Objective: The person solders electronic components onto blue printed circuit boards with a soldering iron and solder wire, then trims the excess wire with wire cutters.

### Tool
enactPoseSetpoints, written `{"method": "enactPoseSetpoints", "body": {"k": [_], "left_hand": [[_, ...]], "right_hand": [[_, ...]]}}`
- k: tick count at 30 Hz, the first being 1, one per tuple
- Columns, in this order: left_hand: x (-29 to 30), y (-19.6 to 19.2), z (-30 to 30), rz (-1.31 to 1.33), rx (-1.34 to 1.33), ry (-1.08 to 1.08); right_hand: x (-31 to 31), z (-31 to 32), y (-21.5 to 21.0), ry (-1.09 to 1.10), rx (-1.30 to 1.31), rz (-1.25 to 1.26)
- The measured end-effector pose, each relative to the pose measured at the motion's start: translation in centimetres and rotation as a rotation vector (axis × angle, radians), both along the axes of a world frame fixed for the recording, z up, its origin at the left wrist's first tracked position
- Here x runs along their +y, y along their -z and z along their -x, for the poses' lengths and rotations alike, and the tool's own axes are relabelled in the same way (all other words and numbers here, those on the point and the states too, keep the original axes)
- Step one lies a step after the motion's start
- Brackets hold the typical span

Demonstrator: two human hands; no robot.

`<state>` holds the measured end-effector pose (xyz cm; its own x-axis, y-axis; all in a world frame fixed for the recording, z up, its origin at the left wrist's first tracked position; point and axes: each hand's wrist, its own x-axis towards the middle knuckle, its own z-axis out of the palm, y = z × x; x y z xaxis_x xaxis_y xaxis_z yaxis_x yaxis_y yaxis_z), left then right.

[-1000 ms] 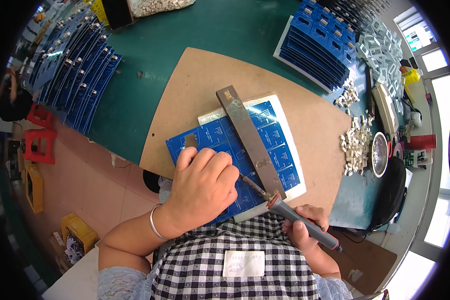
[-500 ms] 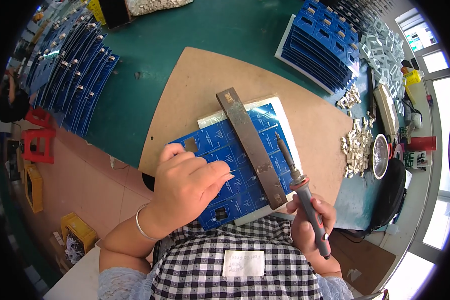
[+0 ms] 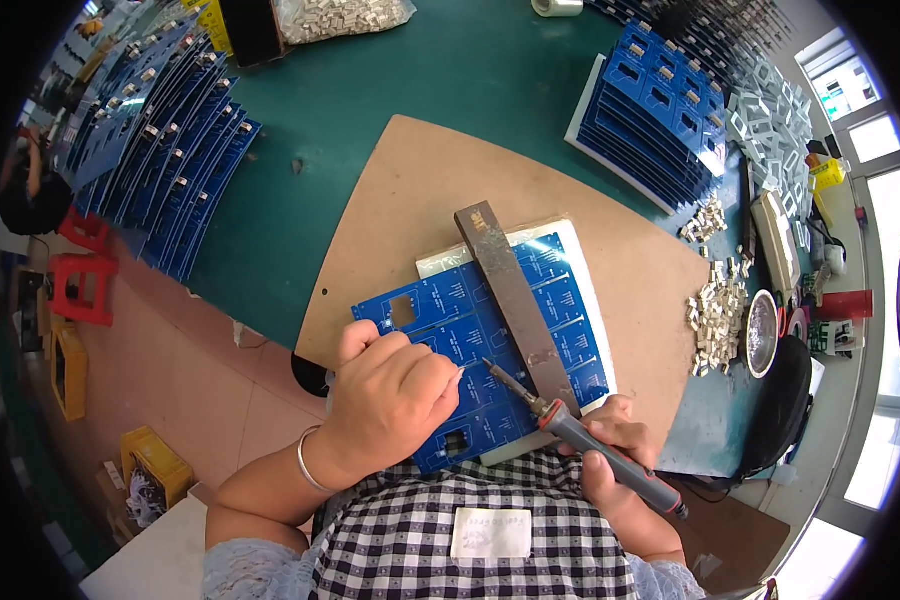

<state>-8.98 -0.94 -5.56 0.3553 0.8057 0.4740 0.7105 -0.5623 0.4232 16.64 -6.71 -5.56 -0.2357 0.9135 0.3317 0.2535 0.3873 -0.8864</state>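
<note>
My right hand [image 3: 620,445] grips a soldering iron [image 3: 610,450] with a grey and red handle. The iron's tip points left, at the middle of a blue circuit board panel [image 3: 450,345]. Pinched between the left thumb and finger is a thin solder wire [image 3: 461,371], of which only a short end shows. My left hand [image 3: 390,390] is closed over the panel's near left part and hides some of it. A dark metal bar [image 3: 515,300] lies across the panel. Beneath the panel is a pale, plastic-wrapped pad [image 3: 582,270].
A brown board [image 3: 400,180] lies under the work on the green table [image 3: 450,80]. Blue panels [image 3: 160,150] stand in a row at left; another stack [image 3: 650,120] is at far right. Loose small connectors [image 3: 715,320] and a metal bowl [image 3: 761,335] lie at right.
The soldering iron has swung left and down, from the panel's far right part to its middle near my left hand. The whole view has shifted slightly.
</note>
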Motion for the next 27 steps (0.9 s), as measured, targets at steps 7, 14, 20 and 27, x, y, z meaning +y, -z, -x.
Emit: {"method": "enactPoseSetpoints", "body": {"k": [7, 14, 20, 27], "left_hand": [[-0.02, 0.28, -0.01, 0.016, 0.002, 0.005], [0.15, 0.31, -0.03, 0.013, 0.007, 0.005], [0.24, 0.22, 0.02, 0.014, -0.004, 0.012], [0.47, 0.37, -0.18, 0.020, -0.002, 0.018]], "right_hand": [[-0.11, 0.20, 0.34, -0.006, 0.028, 0.030], [0.01, 0.47, 0.42, 0.002, 0.045, 0.053], [0.03, 0.51, 0.21, 0.007, 0.035, 0.075], [0.10, 0.55, -0.07, 0.006, 0.029, 0.090]]}}
